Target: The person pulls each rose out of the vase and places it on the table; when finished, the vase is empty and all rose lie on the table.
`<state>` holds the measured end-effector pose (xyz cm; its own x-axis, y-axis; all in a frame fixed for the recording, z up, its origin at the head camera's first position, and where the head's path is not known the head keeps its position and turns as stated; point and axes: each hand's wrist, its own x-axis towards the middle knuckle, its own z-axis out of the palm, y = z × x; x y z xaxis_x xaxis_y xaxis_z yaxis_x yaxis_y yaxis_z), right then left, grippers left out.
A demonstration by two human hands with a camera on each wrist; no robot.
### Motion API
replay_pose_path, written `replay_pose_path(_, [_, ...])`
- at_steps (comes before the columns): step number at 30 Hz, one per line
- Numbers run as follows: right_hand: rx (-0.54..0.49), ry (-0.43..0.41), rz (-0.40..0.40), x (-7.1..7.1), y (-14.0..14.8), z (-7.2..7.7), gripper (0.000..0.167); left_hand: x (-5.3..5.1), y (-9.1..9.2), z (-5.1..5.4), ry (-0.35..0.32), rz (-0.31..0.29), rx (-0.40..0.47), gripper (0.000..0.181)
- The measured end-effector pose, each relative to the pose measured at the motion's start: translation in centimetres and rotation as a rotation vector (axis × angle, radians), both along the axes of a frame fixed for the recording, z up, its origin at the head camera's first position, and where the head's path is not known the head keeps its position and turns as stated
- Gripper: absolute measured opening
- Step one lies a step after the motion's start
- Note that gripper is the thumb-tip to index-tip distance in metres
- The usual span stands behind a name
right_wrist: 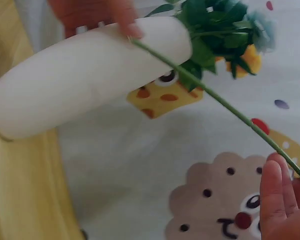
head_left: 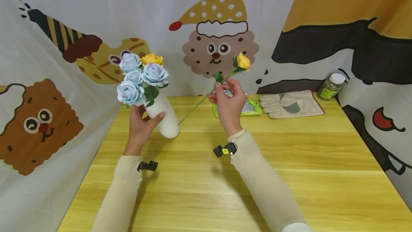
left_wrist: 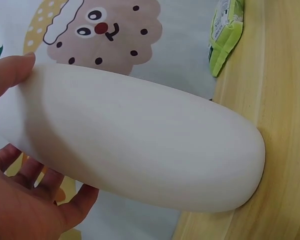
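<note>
A white vase [head_left: 165,119] stands on the table, filled with several light blue roses [head_left: 131,93] and a yellow rose [head_left: 152,59]. My left hand [head_left: 140,126] grips the vase around its upper part, thumb on the near side; the left wrist view shows the fingers curled about the vase [left_wrist: 140,135]. To the right of the vase, my right hand [head_left: 231,103] pinches the green stem of a single yellow rose [head_left: 243,62] just below its leaves. That stem [right_wrist: 225,102] slants down toward the vase, its lower end outside the opening.
Behind my right hand lies a green packet [head_left: 252,108]. Beside it are a pair of pale work gloves [head_left: 291,105] and a jar with a white lid [head_left: 330,87] at the table's back right. A printed cloth [head_left: 135,17] hangs behind the wooden table [head_left: 199,174].
</note>
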<state>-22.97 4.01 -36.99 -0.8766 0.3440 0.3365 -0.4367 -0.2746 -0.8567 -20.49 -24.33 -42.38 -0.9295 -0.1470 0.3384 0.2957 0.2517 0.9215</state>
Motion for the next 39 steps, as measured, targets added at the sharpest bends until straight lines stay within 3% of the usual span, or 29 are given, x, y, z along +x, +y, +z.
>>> replay_pose_path(7, [0.065, -0.134, 0.077, 0.4, 0.3, -2.4, 0.031, -0.2, 0.2, 0.0, 0.009, 0.018, 0.012, 0.078])
replay_pose_path(21, [0.303, -0.370, 0.230, 1.3, -0.9, -7.1, 0.033, -0.3, 0.0, -0.1, 0.001, 0.023, -0.024, 0.079])
replay_pose_path(30, [0.477, -0.433, 0.361, 1.8, -1.5, -9.8, 0.036, -0.3, 0.0, -0.1, 0.014, 0.013, -0.019, 0.080])
replay_pose_path(39, [0.545, -0.531, 0.540, 3.0, -2.6, -11.5, 0.037, -0.3, 0.0, -0.3, 0.023, 0.004, -0.015, 0.081])
